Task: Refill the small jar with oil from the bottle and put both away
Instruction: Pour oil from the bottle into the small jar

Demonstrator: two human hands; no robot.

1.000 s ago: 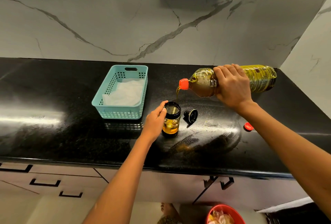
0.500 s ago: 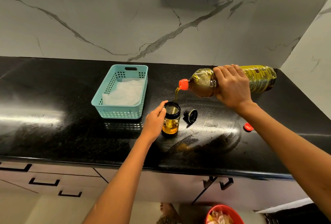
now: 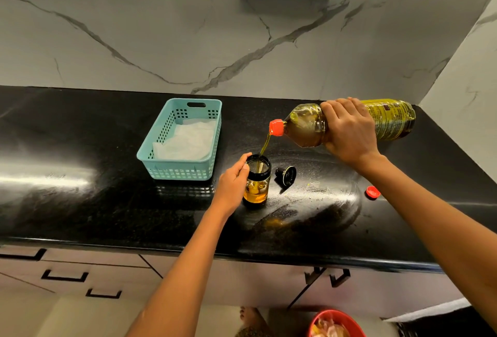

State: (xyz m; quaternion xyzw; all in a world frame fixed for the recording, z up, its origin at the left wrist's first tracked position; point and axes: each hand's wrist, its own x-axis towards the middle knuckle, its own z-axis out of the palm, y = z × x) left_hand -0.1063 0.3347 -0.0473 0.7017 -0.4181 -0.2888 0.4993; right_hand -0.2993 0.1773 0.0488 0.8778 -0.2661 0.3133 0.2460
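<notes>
A single head-worn wide-angle camera looks forward and down from above the counter [image 3: 80, 202], facing the marble wall behind it. It stands close: both forearms enter from the bottom edge, and the counter's front edge crosses the lower third. Below that edge drawer fronts show, and what seems to be a foot. Straight lines bow near the borders.

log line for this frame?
step: pouring | right hand: tilts bottle | left hand: steadies jar | jar: part full | lids: off
</notes>
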